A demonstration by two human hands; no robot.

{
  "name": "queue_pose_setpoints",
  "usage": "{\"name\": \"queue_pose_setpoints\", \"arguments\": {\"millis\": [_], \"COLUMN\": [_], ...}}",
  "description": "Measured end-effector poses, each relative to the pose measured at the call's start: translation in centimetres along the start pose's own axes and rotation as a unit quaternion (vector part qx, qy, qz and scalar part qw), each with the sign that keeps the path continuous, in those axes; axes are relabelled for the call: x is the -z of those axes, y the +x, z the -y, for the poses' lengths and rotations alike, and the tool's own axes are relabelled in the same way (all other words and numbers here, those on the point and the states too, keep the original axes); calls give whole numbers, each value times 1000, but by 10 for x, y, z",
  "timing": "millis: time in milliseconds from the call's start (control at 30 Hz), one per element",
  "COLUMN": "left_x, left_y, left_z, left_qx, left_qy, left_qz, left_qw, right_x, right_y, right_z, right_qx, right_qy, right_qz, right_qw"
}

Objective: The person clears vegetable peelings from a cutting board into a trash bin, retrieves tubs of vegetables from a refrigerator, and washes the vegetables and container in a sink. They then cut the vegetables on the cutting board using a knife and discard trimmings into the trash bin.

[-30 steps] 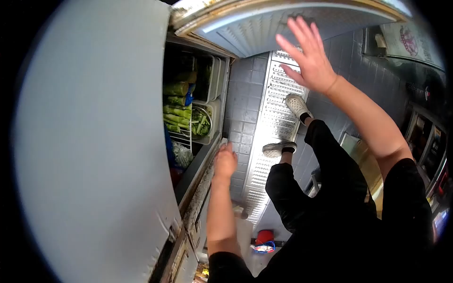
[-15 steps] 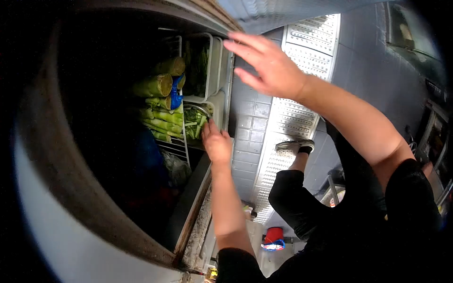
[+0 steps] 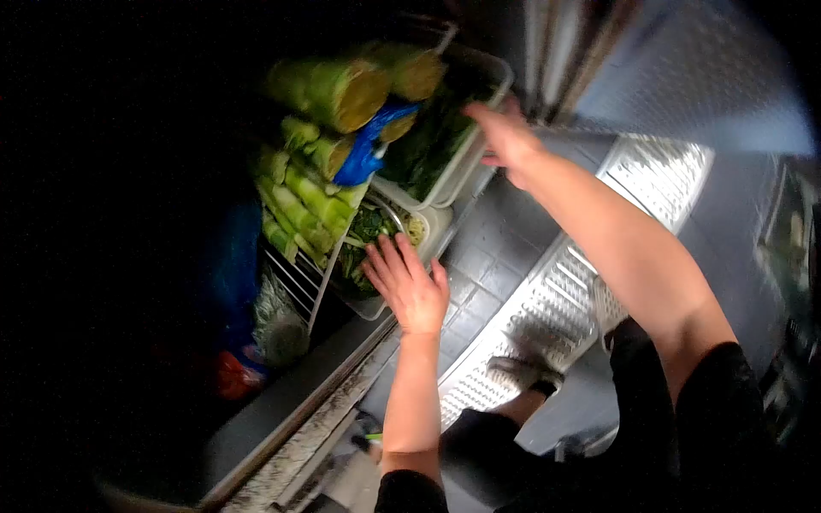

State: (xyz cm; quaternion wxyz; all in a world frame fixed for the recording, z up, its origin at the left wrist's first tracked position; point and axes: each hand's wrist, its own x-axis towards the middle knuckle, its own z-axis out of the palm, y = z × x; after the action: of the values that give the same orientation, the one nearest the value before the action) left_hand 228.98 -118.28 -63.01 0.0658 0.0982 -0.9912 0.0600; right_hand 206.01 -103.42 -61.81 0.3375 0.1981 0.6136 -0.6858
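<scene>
At the upper centre-left, bundled pale green stalks (image 3: 308, 192) lie stacked beside a shallow white tub of chopped greens (image 3: 376, 235) at mid-frame, over whose near rim the left hand (image 3: 409, 286) lies with fingers spread, gripping nothing, while the right hand (image 3: 505, 137), blurred, touches the upper tub's (image 3: 475, 145) rim, its grip unclear

greens (image 3: 368, 231) in tub (image 3: 432, 224), stalks (image 3: 304, 201) left
</scene>
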Motion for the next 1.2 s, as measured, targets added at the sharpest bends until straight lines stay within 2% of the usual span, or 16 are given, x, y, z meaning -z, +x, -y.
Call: {"name": "queue_pose_setpoints", "arguments": {"millis": [100, 133, 233, 467, 567, 700, 800, 833, 900, 933, 1000, 1067, 1100, 1167, 1200], "left_x": [-22, -26, -27, -3, 17, 11, -9, -14, -9, -11, 4, -5, -4, 5, 6], "left_y": [-5, -5, -5, -17, -26, -35, -30, -23, -9, -3, 4, 10, 8, 5, -1], "left_z": [2, 3, 1, -3, -21, -50, -69, -68, -73, -73, -72, -77, -78, -81, -89], "left_qx": [2, 2, 16, 14, 6, 23, 160, 201, 286, 274, 263, 269, 281, 303, 336], "left_qy": [18, 19, -11, -138, -246, -391, -597, -646, -802, -827, -830, -819, -821, -824, -802], "left_qz": [-62, -82, -115, -168, -205, -179, -84, -22, 1, -12, 10, 7, 32, 81, 105], "left_qw": [998, 996, 993, 976, 947, 902, 781, 736, 524, 490, 491, 507, 495, 472, 482], "right_x": [6, 4, 9, 15, 25, 61, 94, 103, 115, 128, 171, 210, 226, 253, 266], "right_y": [13, 16, 27, 19, 1, -23, -44, -61, -95, -98, -95, -98, -101, -106, -108], "right_z": [-11, -12, -10, -22, -29, -46, -64, -70, -79, -89, -112, -130, -138, -152, -157], "right_qx": [22, 25, -4, 31, 40, 31, 30, 40, 65, 74, 88, 82, 80, 63, 57], "right_qy": [-3, 22, 24, -15, -17, -1, 10, 13, 17, 21, 33, 30, 30, 46, 56], "right_qz": [27, 1, 71, 37, 35, 69, 124, 113, 95, 115, 154, 146, 143, 98, 73], "right_qw": [999, 999, 997, 999, 998, 997, 992, 993, 993, 990, 984, 985, 986, 992, 994]}}
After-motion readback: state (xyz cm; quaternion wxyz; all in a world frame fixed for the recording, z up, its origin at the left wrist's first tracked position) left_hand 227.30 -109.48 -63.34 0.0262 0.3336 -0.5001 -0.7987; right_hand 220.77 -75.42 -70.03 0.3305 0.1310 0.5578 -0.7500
